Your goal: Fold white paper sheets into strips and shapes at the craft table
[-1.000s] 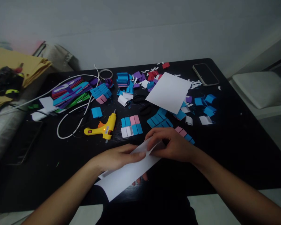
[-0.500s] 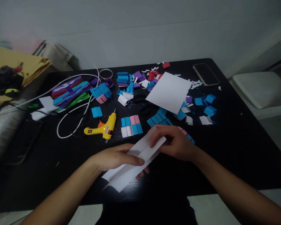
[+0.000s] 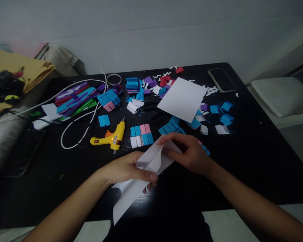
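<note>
A white paper sheet point(image 3: 133, 194) with folded, curling edges slants above the near part of the black table. My left hand point(image 3: 130, 169) grips it around the middle, thumb on top and fingertips showing underneath. At its upper right end my right hand point(image 3: 188, 151) pinches a lifted edge, with the forefinger over the paper. Beyond the hands lie small folded blue, pink and white paper pieces point(image 3: 141, 135). A yellow glue gun point(image 3: 111, 137) with an orange light rests left of them.
Behind lie a flat white sheet point(image 3: 183, 99), dark scissors point(image 3: 155, 116) partly hidden, and a phone point(image 3: 222, 80). A white cable point(image 3: 62, 134) loops at the left, near bundled coloured strips point(image 3: 77, 101). Another phone point(image 3: 25, 153) lies at the left edge.
The lower end of the paper has swung down and spread, and its upper flap now curls up. My right hand has shifted slightly left at the paper's edge.
</note>
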The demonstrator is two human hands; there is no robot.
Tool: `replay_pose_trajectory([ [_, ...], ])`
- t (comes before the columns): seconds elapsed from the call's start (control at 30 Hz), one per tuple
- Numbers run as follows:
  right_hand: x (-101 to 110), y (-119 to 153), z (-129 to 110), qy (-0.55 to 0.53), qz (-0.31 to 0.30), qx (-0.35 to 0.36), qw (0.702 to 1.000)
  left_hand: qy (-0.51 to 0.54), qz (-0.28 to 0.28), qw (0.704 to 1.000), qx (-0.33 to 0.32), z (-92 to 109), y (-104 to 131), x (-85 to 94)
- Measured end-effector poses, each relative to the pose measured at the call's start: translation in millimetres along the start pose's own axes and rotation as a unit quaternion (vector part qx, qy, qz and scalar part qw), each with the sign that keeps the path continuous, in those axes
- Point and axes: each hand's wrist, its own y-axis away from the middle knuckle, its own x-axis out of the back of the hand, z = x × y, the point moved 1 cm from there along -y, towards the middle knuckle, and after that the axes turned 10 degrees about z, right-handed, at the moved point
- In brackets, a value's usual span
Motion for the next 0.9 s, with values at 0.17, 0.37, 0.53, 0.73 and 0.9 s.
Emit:
replay_pose_trajectory([
  [0.17, -0.9, -0.2, 3.3, -0.071, 0.087, -0.057, 0.992, 0.026, 0.073, 0.997, -0.021, 0.5, -1.2, -2.4],
  [0.37, -5.2, -1.2, 8.4, -0.12, 0.061, -0.124, 0.983, -0.019, 0.116, 0.991, -0.062, 2.6, -2.4, -7.2],
  [0.53, -7.0, -4.3, 4.9, -0.104, 0.073, -0.152, 0.98, -0.07, 0.156, 0.983, -0.062, 2.8, -1.8, -9.9],
  [0.73, -5.7, -6.3, 3.0, -0.099, 0.115, -0.175, 0.973, -0.074, 0.169, 0.981, -0.065, 4.5, -2.3, -9.9],
  [0.9, -5.2, -6.7, 5.7, -0.108, 0.142, -0.179, 0.967, -0.076, 0.153, 0.982, -0.075, 6.6, -1.3, -7.0],
])
